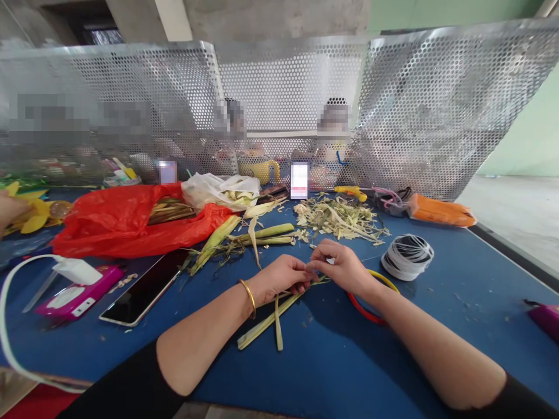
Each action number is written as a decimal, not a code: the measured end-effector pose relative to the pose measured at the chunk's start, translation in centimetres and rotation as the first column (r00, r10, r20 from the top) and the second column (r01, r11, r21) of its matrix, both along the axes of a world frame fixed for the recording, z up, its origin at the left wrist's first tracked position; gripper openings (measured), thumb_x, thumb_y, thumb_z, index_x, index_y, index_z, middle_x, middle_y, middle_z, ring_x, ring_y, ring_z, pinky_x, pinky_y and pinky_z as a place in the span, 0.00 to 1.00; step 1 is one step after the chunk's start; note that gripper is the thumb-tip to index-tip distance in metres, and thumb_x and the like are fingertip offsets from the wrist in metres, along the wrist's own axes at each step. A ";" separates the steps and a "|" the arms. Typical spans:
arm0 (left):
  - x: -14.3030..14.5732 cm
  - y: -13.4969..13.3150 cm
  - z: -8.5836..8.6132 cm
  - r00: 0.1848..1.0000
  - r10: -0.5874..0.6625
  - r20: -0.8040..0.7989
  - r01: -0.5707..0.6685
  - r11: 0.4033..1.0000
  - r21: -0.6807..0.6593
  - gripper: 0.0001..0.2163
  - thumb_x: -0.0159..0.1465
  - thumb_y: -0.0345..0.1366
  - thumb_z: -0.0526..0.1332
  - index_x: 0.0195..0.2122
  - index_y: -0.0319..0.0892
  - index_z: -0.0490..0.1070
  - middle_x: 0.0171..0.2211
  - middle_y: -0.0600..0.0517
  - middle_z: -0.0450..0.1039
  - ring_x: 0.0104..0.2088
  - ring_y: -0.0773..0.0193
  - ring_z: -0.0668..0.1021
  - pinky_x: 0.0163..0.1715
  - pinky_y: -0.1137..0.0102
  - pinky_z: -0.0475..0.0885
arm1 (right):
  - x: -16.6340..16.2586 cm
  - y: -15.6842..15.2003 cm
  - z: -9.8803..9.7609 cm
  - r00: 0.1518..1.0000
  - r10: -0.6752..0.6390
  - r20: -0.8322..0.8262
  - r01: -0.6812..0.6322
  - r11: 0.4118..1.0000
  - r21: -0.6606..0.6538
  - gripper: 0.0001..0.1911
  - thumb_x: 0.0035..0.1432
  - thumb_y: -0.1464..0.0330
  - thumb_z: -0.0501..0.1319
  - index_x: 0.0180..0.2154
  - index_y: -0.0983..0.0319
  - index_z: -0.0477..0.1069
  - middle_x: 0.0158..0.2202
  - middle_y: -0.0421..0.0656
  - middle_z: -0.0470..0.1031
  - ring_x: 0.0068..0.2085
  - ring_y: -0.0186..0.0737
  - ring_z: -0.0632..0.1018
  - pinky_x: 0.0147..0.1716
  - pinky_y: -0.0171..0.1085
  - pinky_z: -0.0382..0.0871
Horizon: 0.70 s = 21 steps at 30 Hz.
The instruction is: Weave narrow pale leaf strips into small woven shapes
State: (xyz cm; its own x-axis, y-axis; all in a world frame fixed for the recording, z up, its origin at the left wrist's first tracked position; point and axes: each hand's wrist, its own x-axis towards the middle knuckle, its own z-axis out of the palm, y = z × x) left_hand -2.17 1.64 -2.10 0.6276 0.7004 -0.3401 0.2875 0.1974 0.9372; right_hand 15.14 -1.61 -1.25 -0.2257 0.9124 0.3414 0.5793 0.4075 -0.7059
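Over the blue table [471, 326], the left hand [283, 278] is pinching pale green stalks [262, 330], which are slanting out beneath it. The right hand [343, 267] is bunching its fingertips beside the left's; I can't tell what it's holding. Coiled white cord [408, 266] is lying nearby.

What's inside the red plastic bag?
Dry brownish plant strips show at the opening of the red bag; anything deeper is hidden by the plastic.

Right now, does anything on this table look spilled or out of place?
The heap of pale shreds beyond the right hand lies loose on the blue table, uncontained, so it looks spilled, though perhaps it's ordinary scraps.
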 end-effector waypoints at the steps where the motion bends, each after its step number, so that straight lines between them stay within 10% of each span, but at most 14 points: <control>1: 0.0 0.0 0.0 1.000 0.000 -0.006 0.000 1.000 0.006 0.10 0.50 0.39 0.67 0.29 0.37 0.77 0.19 0.55 0.69 0.20 0.71 0.69 0.22 0.75 0.62 | 0.0 0.0 0.0 1.000 0.008 -0.003 -0.008 1.000 0.011 0.09 0.56 0.67 0.62 0.24 0.61 0.69 0.26 0.37 0.65 0.30 0.33 0.68 0.31 0.32 0.61; 13: 0.3 -0.2 -0.3 1.000 -0.012 -0.011 0.013 0.997 0.075 0.11 0.50 0.41 0.65 0.27 0.37 0.77 0.19 0.56 0.65 0.21 0.72 0.67 0.22 0.75 0.61 | -0.5 0.1 -1.2 0.984 -0.148 0.100 0.154 0.987 -0.051 0.08 0.55 0.67 0.62 0.24 0.61 0.71 0.28 0.38 0.70 0.30 0.33 0.70 0.30 0.32 0.61; 21: 0.4 -0.4 -0.2 0.998 0.062 0.032 -0.064 0.996 0.057 0.10 0.54 0.40 0.63 0.27 0.38 0.78 0.17 0.57 0.62 0.19 0.73 0.63 0.19 0.76 0.57 | 0.7 -0.6 2.4 0.938 -0.206 0.279 0.227 0.973 -0.047 0.12 0.62 0.63 0.56 0.32 0.59 0.75 0.34 0.43 0.75 0.36 0.39 0.74 0.37 0.35 0.63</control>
State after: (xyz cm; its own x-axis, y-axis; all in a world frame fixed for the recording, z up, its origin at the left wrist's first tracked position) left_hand -1.78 1.22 -2.26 0.5908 0.7568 -0.2794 0.2475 0.1597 0.9557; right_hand 15.80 -2.19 1.19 -0.0936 0.9707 0.2213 0.8206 0.2011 -0.5349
